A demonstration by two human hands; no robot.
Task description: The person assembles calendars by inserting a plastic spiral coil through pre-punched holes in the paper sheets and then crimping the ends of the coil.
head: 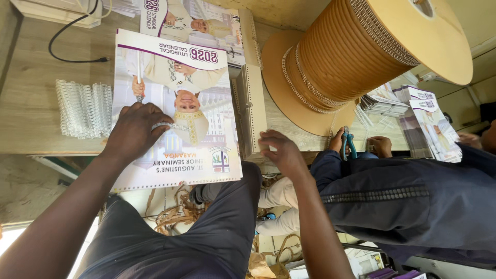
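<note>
You have two hands of your own in view: your left hand [135, 129] and your right hand [281, 151]. Two more hands belong to the co-worker beside you, one [338, 142] at the blue pliers [349, 144] and one [381, 146] next to it. You can count two printed calendars, one calendar [175, 111] in front of you and a second calendar [199, 23] beyond it. There is one large spool of binding wire [356, 57], one bundle of cut wire combs [83, 108], one black cable [72, 46], and one pair of pliers. The calendar stacks [413, 113] at the right are too overlapped to count.
</note>
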